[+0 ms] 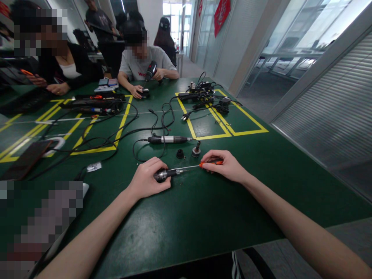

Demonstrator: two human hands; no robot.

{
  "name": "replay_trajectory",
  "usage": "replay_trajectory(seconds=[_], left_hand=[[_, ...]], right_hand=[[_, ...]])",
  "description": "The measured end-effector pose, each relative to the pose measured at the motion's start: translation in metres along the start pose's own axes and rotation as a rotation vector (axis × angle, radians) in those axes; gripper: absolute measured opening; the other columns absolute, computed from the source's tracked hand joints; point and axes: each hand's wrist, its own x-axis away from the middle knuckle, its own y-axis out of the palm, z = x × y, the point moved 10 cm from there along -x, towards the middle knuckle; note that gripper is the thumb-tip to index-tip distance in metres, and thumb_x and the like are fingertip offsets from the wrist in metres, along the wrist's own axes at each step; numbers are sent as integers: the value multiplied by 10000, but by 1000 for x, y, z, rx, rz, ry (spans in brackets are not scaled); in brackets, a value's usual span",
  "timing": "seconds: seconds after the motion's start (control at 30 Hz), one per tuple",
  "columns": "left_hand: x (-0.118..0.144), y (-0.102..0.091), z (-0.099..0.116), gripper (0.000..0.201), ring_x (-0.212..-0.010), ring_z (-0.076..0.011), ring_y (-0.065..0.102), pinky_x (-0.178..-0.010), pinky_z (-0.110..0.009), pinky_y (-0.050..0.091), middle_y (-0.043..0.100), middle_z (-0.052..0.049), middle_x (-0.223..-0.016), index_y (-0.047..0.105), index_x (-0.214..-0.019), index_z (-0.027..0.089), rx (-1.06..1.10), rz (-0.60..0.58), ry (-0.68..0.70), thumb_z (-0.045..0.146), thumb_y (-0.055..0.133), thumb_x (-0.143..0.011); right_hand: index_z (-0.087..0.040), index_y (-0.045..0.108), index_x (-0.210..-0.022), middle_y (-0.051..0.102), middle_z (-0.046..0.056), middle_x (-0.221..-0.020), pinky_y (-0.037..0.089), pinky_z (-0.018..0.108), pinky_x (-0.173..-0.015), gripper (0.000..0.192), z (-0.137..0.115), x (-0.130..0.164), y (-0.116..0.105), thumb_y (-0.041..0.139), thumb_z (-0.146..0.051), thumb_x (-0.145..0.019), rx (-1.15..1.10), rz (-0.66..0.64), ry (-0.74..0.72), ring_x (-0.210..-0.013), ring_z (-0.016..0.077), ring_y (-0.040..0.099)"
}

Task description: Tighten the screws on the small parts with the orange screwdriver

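My left hand (149,177) is closed around a dark cylindrical tool part (165,174) with a stepped metal tip pointing right. From the right, my right hand (223,166) grips the orange-and-black handle of a screwdriver (202,164). Its thin shaft runs left, beside the part's metal tip; whether the end touches the part I cannot tell. Just beyond my hands lie a small black ring-shaped piece (180,154) and a round metal piece with an upright dark stem (196,151). Behind them rests a black-and-silver corded electric screwdriver (168,140).
Yellow tape (213,136) marks areas on the green table (186,224). Tangled cables and black tools (197,95) lie at the back right. A phone (26,159) is at left. Across the table, a person (145,58) holds a power drill (151,71); another person (69,66) sits at left.
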Motion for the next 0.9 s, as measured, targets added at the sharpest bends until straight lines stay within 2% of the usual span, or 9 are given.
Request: replay_trajectory(seconds=[0.07,0.13,0.27,0.37,0.47,0.63,0.77,0.9], left_hand=[[0,-1,1,63,-717,-178,649,-655,-291,545,699,-36,-786,674,-850,186,-1,3,7,215,665,-795],[-1,-1,2,59,-716,-178,650,-649,-290,542,697,-35,-780,671,-848,185,-2,5,14,213,665,-797],[-1,-1,2,60,-720,-178,652,-651,-288,541,698,-34,-781,671,-851,184,1,3,13,212,661,-798],[-1,-1,2,59,-722,-180,654,-652,-290,541,696,-33,-783,671,-850,186,3,5,12,211,662,-797],[-1,0,2,57,-723,-185,657,-650,-292,541,693,-36,-780,670,-849,182,2,7,22,208,666,-798],[0,-1,4,55,-714,-185,652,-640,-289,534,687,-36,-770,669,-847,173,2,7,39,204,667,-803],[0,-1,4,57,-719,-182,653,-643,-285,532,690,-35,-775,669,-849,173,9,9,37,203,665,-801],[-1,0,4,54,-722,-179,653,-656,-284,535,692,-36,-779,667,-848,175,10,9,33,200,658,-802]], right_hand=[[-181,732,-857,659,-2,-620,442,253,-461,328,3,0,3,745,-509,-856,4,-21,21,-476,113,546],[-182,726,-867,602,-26,-558,391,245,-432,340,2,1,3,713,-521,-884,17,-13,20,-436,100,485],[-189,739,-959,693,6,-754,462,254,-505,318,-7,0,-5,840,-419,-763,3,45,-41,-539,108,563],[-193,741,-938,713,20,-814,491,260,-551,311,-10,-1,-8,863,-384,-725,1,61,-55,-598,120,598],[-192,736,-917,705,16,-759,490,267,-542,314,-4,-2,-5,835,-442,-755,6,42,-26,-585,131,598],[-181,709,-854,533,-52,-489,371,243,-438,354,2,-1,0,693,-533,-889,81,9,23,-424,103,460],[-169,707,-930,578,-45,-508,374,239,-444,356,2,-1,-1,741,-514,-852,38,29,11,-428,105,483],[-161,705,-901,584,-37,-512,379,238,-454,339,4,-2,-1,738,-495,-849,31,32,5,-437,104,493]])
